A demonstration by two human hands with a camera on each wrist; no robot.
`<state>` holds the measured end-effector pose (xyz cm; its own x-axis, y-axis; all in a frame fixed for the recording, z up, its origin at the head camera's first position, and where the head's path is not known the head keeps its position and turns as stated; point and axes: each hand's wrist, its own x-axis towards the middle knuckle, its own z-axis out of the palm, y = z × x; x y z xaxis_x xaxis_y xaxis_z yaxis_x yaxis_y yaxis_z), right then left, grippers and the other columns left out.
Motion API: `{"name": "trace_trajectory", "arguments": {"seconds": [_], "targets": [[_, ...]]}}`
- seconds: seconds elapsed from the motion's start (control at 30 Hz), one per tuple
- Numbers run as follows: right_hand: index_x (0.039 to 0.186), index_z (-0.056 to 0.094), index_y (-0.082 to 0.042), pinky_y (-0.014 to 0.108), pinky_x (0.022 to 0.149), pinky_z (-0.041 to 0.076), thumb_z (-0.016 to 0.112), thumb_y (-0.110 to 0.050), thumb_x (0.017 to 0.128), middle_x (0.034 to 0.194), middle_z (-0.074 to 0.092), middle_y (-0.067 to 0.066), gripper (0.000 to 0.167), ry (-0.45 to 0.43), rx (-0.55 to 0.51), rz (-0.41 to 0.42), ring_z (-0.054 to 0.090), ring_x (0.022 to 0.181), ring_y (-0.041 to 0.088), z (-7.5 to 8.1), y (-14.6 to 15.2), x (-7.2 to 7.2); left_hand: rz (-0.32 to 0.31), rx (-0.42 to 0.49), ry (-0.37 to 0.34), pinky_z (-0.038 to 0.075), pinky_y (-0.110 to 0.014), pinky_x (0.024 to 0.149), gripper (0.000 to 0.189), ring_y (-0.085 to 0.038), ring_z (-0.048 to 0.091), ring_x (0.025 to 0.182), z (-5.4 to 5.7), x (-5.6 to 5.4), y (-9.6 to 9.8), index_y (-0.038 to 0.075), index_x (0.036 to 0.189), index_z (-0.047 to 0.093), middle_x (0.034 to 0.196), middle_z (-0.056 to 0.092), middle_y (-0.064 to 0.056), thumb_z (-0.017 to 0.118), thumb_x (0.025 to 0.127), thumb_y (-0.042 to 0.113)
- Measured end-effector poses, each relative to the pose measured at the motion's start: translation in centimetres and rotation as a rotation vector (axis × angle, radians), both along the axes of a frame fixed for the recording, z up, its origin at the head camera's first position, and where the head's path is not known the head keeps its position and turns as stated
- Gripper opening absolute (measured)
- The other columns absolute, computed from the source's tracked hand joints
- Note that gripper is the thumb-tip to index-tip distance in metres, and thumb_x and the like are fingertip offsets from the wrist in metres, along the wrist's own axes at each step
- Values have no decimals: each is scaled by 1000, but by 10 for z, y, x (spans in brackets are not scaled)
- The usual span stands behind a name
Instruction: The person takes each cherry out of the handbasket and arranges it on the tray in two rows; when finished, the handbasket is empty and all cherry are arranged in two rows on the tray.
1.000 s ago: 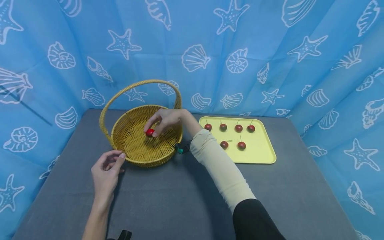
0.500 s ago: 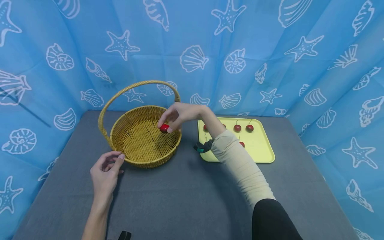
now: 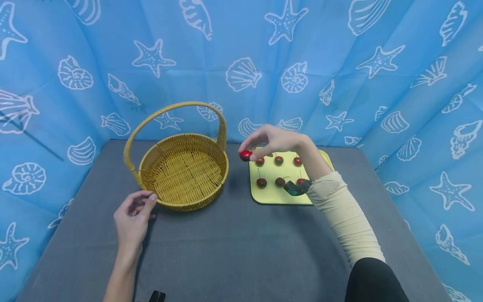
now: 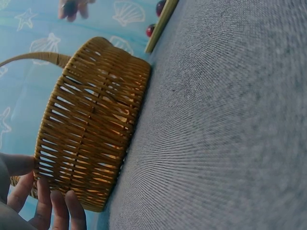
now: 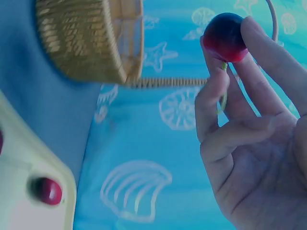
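My right hand [image 3: 281, 140] pinches a dark red cherry [image 3: 245, 155] between thumb and fingertips, in the air by the left edge of the yellow tray [image 3: 281, 198]. In the right wrist view that cherry [image 5: 225, 38] shows a green stem hanging toward the palm. On the left, my left hand [image 3: 132, 216] holds the near-left rim of a round wicker basket [image 3: 190, 206] with a tall arched handle. The left wrist view has the thumb at the rim and the fingers [image 4: 44, 203] against the woven wall. Inside the basket only its bare woven bottom shows.
Several stemmed cherries [image 3: 261, 183] lie in rows on the tray, partly covered by the right hand and wrist strap. Grey cloth [image 3: 226, 247] covers the table. A blue curtain [image 3: 211, 84] with white shells and starfish hangs behind and at both sides.
My right hand has moved right with the cherry, from over the basket to the tray's left edge. My left hand stays on the rim.
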<state>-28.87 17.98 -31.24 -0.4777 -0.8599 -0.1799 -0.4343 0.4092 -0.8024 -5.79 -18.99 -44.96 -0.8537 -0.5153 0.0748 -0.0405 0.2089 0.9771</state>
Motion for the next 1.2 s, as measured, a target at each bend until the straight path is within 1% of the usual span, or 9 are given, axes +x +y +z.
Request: {"name": "trace_trajectory", "arguments": {"seconds": [0.17, 0.27, 0.37, 0.43, 0.5, 0.57, 0.77, 0.97, 1.2], "targets": [[133, 76, -17, 36, 96, 63, 81, -16, 98, 130, 77, 1, 35, 30, 3, -91, 73, 111, 16, -6, 37, 5, 4, 34, -16, 62, -21, 62, 25, -11, 71, 74, 1, 0, 1, 5, 120, 76, 91, 69, 10, 79, 102, 22], [135, 74, -13, 38, 93, 65, 79, -13, 99, 127, 78, 9, 36, 20, -8, -142, 78, 107, 24, -12, 59, 10, 2, 45, -26, 62, -21, 62, 25, -11, 71, 74, 1, 0, 1, 5, 120, 76, 91, 69, 9, 79, 102, 23], [135, 73, -13, 32, 75, 63, 80, -15, 99, 117, 80, 11, 36, 2, 4, -223, 77, 93, 25, -16, 80, 17, 1, 53, -30, 62, -21, 62, 25, -11, 71, 75, 0, 0, 2, 6, 120, 76, 91, 69, 9, 79, 102, 23], [134, 73, -15, 26, 60, 53, 80, -17, 99, 103, 79, 11, 36, -12, 23, -279, 71, 81, 20, -18, 93, 22, -1, 56, -28, 62, -21, 62, 24, -11, 72, 75, 0, 0, 1, 6, 120, 76, 91, 69, 9, 79, 102, 23], [134, 73, -14, 24, 52, 44, 80, -17, 99, 95, 77, 11, 35, -11, 32, -316, 63, 70, 14, -20, 106, 26, -2, 54, -30, 62, -21, 63, 25, -11, 72, 75, 0, 0, 1, 6, 120, 76, 91, 69, 9, 79, 102, 23], [134, 73, -13, 26, 49, 43, 80, -16, 99, 96, 76, 11, 35, -12, 35, -349, 61, 68, 13, -23, 117, 31, -1, 47, -32, 62, -21, 63, 26, -11, 72, 75, 0, 0, 1, 5, 120, 75, 91, 69, 10, 79, 102, 23], [134, 72, -9, 37, 68, 63, 79, -16, 101, 133, 73, 10, 35, 6, 18, -429, 75, 89, 16, -33, 147, 43, -7, 28, -26, 61, -19, 62, 27, -9, 71, 74, 0, 0, -2, 3, 121, 75, 91, 69, 13, 80, 101, 21], [140, 67, 0, 47, 80, 70, 75, -15, 104, 133, 72, -2, 40, -47, -20, -512, 81, 102, 14, -46, 173, 58, -14, 4, -20, 60, -18, 61, 27, -7, 71, 74, -1, 0, -4, 3, 121, 75, 91, 69, 14, 80, 101, 20], [137, 68, 1, 22, 99, 63, 75, -13, 104, 127, 75, 4, 37, -58, -92, -576, 82, 109, 24, -60, 188, 69, -22, -6, -2, 61, -19, 62, 23, -9, 71, 74, 0, 0, -3, 4, 119, 76, 91, 69, 13, 79, 101, 19]]}}
